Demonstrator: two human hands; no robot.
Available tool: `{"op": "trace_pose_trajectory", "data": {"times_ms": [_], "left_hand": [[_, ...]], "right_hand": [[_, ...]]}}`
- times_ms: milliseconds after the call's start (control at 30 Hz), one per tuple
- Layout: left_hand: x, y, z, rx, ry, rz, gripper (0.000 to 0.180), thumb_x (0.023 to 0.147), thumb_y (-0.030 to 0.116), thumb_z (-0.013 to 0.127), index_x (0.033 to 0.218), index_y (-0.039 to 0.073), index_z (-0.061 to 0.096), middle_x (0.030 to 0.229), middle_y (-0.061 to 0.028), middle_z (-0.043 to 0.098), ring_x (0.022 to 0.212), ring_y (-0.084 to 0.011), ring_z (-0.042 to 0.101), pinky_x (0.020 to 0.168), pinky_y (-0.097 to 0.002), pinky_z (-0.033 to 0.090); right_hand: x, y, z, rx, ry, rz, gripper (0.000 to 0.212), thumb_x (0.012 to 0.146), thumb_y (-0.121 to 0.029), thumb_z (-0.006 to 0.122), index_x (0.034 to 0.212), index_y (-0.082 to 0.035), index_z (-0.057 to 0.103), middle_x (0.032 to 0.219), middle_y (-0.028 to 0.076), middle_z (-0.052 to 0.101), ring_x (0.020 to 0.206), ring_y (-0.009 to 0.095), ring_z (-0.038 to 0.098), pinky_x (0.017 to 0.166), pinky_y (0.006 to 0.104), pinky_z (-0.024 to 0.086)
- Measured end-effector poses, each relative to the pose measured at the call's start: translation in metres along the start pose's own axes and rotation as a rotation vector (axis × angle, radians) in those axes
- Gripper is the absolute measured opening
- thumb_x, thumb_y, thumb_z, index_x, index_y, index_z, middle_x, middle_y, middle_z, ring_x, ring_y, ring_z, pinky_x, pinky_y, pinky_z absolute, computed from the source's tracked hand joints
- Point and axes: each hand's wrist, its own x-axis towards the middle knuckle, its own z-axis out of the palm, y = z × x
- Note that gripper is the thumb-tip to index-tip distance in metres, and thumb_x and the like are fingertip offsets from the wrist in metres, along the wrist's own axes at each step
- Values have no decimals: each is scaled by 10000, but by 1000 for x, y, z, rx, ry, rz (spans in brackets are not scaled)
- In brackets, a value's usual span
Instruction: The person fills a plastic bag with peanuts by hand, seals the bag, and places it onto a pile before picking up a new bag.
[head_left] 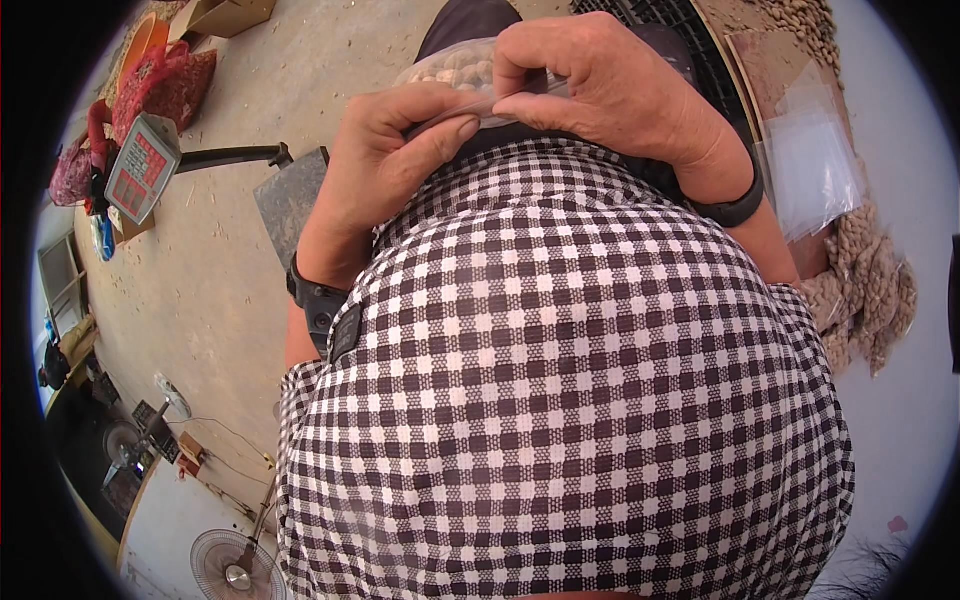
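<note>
Close in front of my body, both hands hold the top edge of a transparent plastic bag [452, 72] with beige, nut-like pieces in it. My left hand [392, 140] is closed, its thumb and fingers pinching the bag's edge. Just to its right, my right hand [615, 92] pinches the same edge between thumb and curled fingers. The two hands nearly touch at the middle of the edge. Much of the bag's lower part is hidden behind the hands and the checked shirt.
At right lie a stack of flat transparent bags [815, 165] and several filled bags [868, 290]. A black crate [715, 75] stands beyond my right hand. Left are a scale's display [143, 168], its platform [290, 205] and a red mesh sack [165, 85]. A fan [238, 577] stands lower left.
</note>
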Motion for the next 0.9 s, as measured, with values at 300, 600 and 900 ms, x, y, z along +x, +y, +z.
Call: {"op": "trace_pose_trajectory", "data": {"times_ms": [300, 600, 900], "left_hand": [[1, -2, -2, -5, -27, -28, 200, 890, 60, 635, 1060, -27, 696, 854, -36, 682, 768, -80, 598, 693, -221, 478], [1, 2, -4, -63, -50, -77, 187, 886, 62, 640, 1040, -25, 702, 856, -41, 686, 796, -76, 600, 714, -218, 478], [5, 14, -11, 255, 47, 74, 95, 810, 38, 721, 896, 2, 707, 783, -34, 645, 724, -86, 601, 646, -232, 461]], "right_hand": [[0, 1, 0, -6, -29, 1, 102, 828, -105, 695, 866, -32, 635, 783, 50, 635, 705, 163, 609, 631, 269, 502], [3, 1, 4, 70, 48, -68, 129, 813, -148, 689, 801, -44, 614, 683, 84, 606, 623, 219, 595, 590, 347, 475], [5, -1, 8, 41, 99, -122, 91, 802, -104, 665, 796, -56, 588, 675, 96, 591, 610, 248, 591, 575, 361, 462]]}}
